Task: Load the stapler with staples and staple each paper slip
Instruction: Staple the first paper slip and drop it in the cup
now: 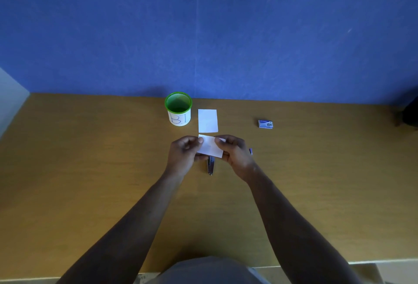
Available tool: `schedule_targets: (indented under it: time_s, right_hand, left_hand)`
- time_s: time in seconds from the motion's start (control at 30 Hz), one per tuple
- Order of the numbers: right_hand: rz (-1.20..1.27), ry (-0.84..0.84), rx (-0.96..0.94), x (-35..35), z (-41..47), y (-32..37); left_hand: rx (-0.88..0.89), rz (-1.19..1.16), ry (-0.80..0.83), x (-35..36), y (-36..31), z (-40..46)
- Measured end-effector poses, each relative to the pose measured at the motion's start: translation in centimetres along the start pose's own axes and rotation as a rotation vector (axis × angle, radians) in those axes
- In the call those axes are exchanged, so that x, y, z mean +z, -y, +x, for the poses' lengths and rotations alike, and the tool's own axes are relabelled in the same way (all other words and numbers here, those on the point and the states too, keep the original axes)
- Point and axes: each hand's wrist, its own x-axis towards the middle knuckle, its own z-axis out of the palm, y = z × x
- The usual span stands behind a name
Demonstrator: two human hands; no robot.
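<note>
Slip in hand: our left hand [184, 151] and right hand [235, 153] each pinch an end of the small white paper slip [210, 148], lifted above the metal stapler [210, 167], likely for feeding in.
Spare slip: flat white rectangle [207, 120] at 12 o'clock.
Staples: blue box [265, 124] at 2 o'clock.
Surface: tan wooden desk [90, 170], green mesh cup [178, 109], blue wall [203, 30].

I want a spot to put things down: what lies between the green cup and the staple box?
In the head view, a white paper slip lies flat just right of the green cup; from there to the staple box the wooden table is bare.
</note>
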Motion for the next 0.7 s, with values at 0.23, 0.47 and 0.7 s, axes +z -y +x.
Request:
schedule_targets:
  time_s: [0.23,0.47,0.7]
  right_hand:
    - [-0.081,0.018,0.018,0.6,0.2,-0.3]
    - [-0.176,-0.093,0.01,1.5,2.2,0.0]
    - [-0.178,-0.218,-0.047,1.8,5.6,0.7]
  left_hand:
    - [-0.006,0.006,-0.096,-0.8,0.7,0.1]
    - [0.091,0.172,-0.173,-1.4,0.7,1.7]
    - [0.272,0.345,-0.31,-2.6,-0.1,5.1]
